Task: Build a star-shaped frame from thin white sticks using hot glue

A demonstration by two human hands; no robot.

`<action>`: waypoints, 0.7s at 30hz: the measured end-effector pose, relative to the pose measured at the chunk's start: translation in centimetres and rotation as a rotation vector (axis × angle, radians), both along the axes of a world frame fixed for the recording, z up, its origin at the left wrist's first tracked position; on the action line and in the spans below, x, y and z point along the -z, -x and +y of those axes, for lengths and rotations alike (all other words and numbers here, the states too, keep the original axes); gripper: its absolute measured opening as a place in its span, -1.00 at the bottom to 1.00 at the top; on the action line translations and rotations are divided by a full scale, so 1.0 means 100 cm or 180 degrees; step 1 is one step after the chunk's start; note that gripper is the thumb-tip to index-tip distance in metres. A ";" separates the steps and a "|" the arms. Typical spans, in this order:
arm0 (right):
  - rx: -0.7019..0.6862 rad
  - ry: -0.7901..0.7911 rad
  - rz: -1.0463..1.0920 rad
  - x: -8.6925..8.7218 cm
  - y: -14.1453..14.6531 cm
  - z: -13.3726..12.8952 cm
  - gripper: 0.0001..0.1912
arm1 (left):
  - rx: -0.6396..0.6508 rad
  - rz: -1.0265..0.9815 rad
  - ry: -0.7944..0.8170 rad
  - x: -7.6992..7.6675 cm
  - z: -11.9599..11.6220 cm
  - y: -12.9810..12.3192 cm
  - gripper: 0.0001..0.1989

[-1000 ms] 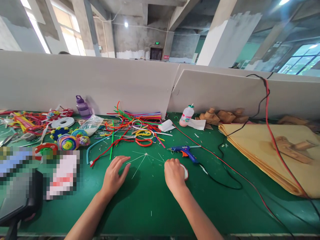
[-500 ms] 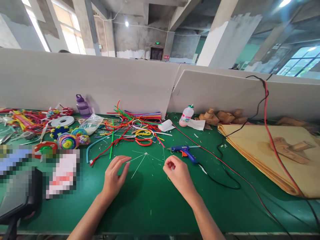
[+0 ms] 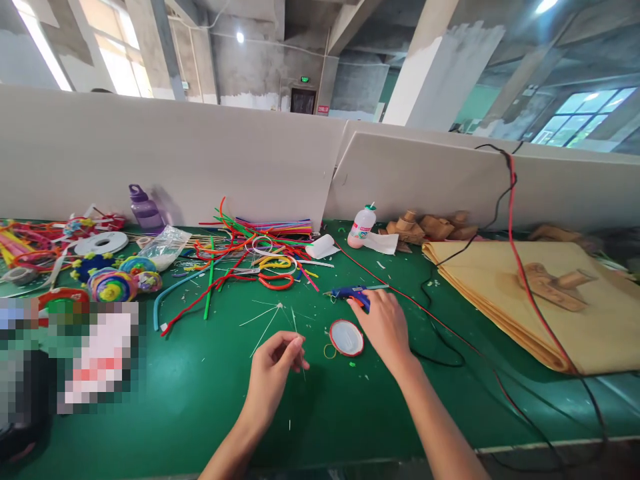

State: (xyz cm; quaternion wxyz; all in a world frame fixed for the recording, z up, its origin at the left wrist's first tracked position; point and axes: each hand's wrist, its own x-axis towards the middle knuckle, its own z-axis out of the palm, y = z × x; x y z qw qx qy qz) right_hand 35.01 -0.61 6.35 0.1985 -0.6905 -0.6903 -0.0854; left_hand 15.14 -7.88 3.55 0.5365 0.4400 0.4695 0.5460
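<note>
My left hand [image 3: 281,357] is closed in a pinch over the green table. A thin pale strand [image 3: 294,320] rises from its fingertips, and a fine end shows below them. My right hand [image 3: 384,325] is closed around a blue hot glue gun [image 3: 345,292], which lies on the table with its nozzle to the left. The fingers hide part of its handle. Between the hands lies a round, white disc with a red rim [image 3: 347,338], beside a small yellowish ring [image 3: 329,351]. Thin white strands [image 3: 265,328] fan out from a small pale blob [image 3: 280,306] behind my left hand.
Scissors [image 3: 276,283] and colored pipe cleaners [image 3: 240,253] lie behind the strands. Colorful craft pieces [image 3: 113,285] sit at left. A bottle [image 3: 362,227] stands at the back, brown paper [image 3: 490,287] lies at right, and a red cable [image 3: 517,253] crosses it.
My right hand has moved back and right onto the glue gun, uncovering the red-rimmed disc. My left hand has moved right and now pinches a strand. The view has shifted slightly.
</note>
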 end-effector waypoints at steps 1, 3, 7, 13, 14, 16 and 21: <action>0.0356 0.0179 -0.0374 0.003 -0.008 0.010 -0.61 | 0.0063 -0.0049 0.0036 0.001 0.002 -0.003 -0.66; 0.0597 0.0560 -0.0727 0.012 -0.016 0.024 -0.48 | 0.0125 -0.0081 0.0110 0.005 0.005 -0.008 -0.66; 0.0579 0.0499 -0.0729 0.032 -0.018 0.033 -0.49 | 0.0116 -0.0105 0.0253 0.015 0.006 -0.011 -0.68; 0.0357 0.0059 0.0040 0.040 -0.035 0.035 -0.73 | 0.0045 -0.0026 0.0393 0.022 0.003 -0.008 -0.68; 0.0247 -0.0095 0.0213 0.039 -0.036 0.034 -0.74 | 0.0051 0.0006 0.0413 0.021 0.003 -0.007 -0.67; -0.0069 -0.0428 0.0550 0.036 -0.033 0.030 -0.74 | 0.0052 0.0059 0.0445 0.019 0.002 -0.007 -0.67; -0.0809 -0.0662 0.1041 0.035 -0.014 0.020 -0.74 | 0.0027 0.0099 0.0463 0.016 0.001 -0.006 -0.65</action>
